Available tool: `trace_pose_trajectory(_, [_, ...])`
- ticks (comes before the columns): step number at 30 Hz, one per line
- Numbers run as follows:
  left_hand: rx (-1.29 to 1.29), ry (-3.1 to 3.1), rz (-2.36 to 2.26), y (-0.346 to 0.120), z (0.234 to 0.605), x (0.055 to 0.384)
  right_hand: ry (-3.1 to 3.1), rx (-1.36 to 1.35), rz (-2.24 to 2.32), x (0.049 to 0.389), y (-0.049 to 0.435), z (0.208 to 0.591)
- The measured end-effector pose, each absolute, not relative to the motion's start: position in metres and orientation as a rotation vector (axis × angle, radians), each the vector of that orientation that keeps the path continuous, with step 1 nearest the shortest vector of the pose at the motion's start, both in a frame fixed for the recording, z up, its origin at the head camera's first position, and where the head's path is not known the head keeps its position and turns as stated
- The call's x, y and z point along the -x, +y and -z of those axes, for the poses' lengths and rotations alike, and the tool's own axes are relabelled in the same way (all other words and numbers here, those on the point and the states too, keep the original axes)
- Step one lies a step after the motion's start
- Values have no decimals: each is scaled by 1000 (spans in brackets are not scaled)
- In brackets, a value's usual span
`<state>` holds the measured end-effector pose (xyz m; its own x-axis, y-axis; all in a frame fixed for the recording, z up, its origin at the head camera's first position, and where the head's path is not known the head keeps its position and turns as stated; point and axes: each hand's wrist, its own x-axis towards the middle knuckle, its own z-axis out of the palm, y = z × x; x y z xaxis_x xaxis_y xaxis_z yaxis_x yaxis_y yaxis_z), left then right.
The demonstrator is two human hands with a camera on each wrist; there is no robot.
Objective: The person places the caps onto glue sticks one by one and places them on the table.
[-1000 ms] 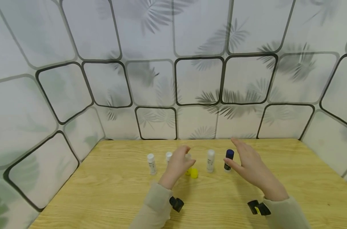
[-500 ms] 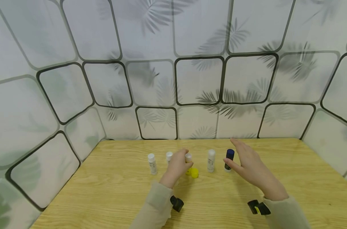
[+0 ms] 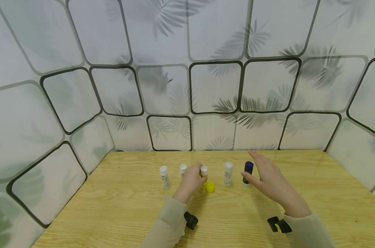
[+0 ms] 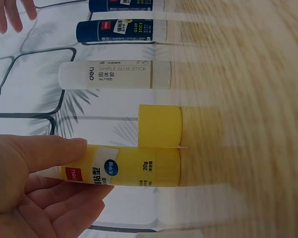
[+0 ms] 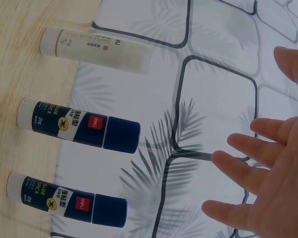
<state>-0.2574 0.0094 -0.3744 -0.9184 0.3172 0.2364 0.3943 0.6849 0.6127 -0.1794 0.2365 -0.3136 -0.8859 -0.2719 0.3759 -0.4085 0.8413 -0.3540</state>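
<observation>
My left hand [image 3: 190, 183] pinches an uncapped yellow glue stick [image 4: 126, 167] between thumb and fingers, around its upper part. The stick stands upright on the table, its white top [image 3: 204, 169] showing above the fingers. Right beside it stands its yellow cap [image 4: 160, 126]. My right hand [image 3: 269, 179] hovers with fingers spread, holding nothing, beside a dark blue glue stick [image 3: 247, 174]. In the right wrist view two blue glue sticks appear, the nearer one [image 5: 67, 201] being hidden by the hand in the head view.
A white glue stick [image 3: 227, 174] stands between the yellow one and the blue one. To the left are two more white-capped sticks, one at the far left [image 3: 164, 177] and one partly behind my left hand [image 3: 182, 169]. A patterned curtain [image 3: 215, 89] borders the wooden table [image 3: 113, 203].
My left thumb and fingers have closed from a wide spread onto the yellow glue stick. My right hand has hardly moved.
</observation>
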Motion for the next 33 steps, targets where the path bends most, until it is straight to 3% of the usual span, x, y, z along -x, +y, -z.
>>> trace_pose_trajectory(33, [620,-2745,1047,8,369,255,-2701,-528,-634,179,236,314])
